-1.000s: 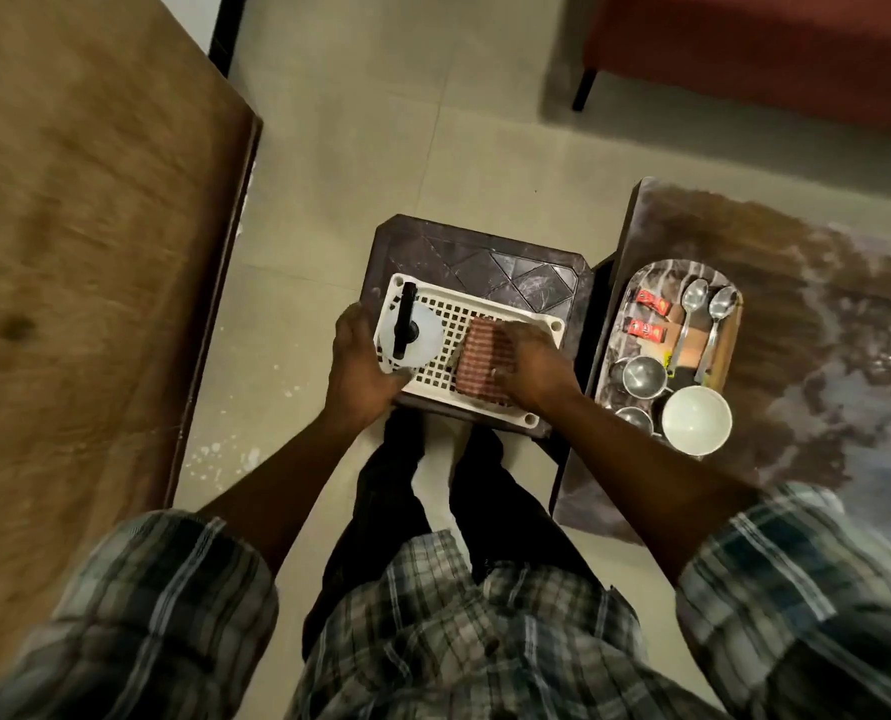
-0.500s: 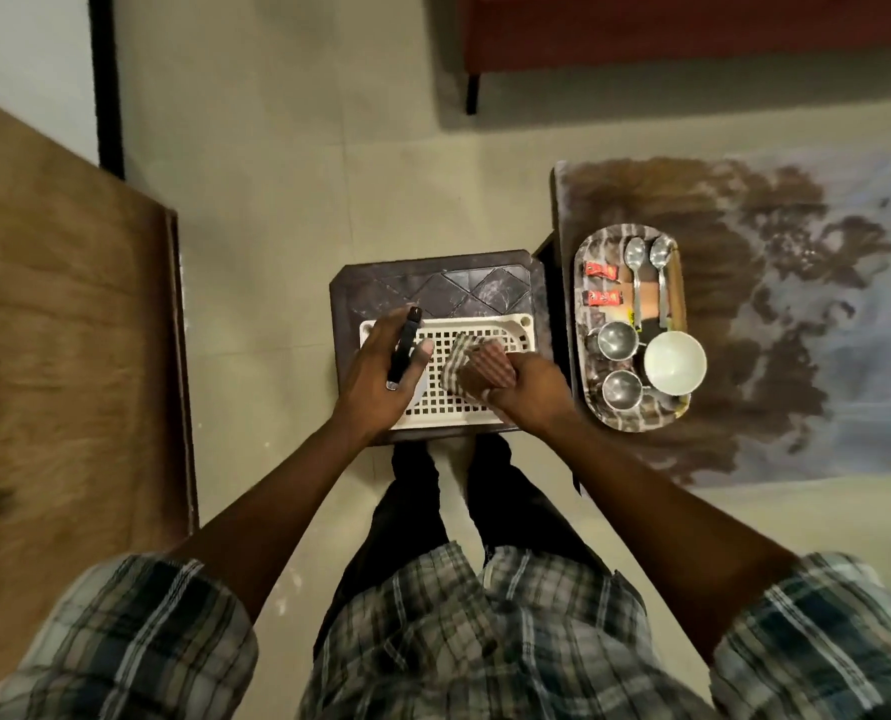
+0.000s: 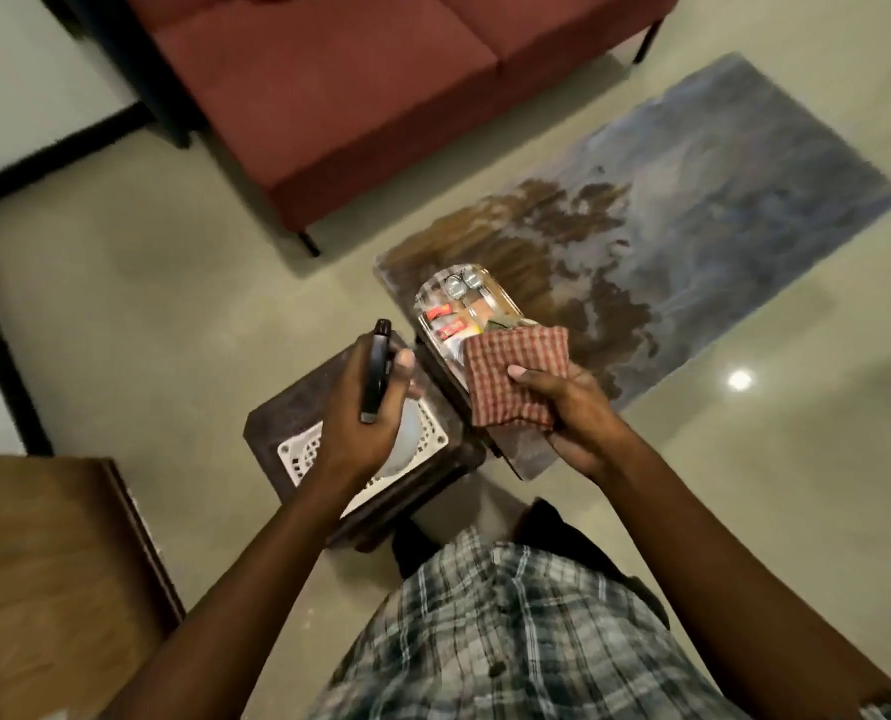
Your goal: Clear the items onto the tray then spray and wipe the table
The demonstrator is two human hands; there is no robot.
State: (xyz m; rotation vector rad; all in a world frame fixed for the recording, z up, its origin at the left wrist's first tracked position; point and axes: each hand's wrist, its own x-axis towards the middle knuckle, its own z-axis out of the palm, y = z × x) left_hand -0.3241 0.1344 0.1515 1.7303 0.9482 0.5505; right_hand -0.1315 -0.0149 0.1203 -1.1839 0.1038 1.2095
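Note:
My left hand grips a spray bottle with a black nozzle, lifted above the white perforated basket on a dark brown stool. My right hand holds a folded red checked cloth above the near end of the patterned tray. The tray lies on the marbled table and carries two spoons and red sachets; the cloth hides its other contents.
A red sofa stands beyond the table. A wooden panel lies at lower left. Pale tiled floor surrounds the stool and table. My checked shirt fills the bottom of the view.
Both hands have risen from the white basket, the left taking the spray bottle up and the right carrying the cloth over toward the tray. The view has swung up and right.

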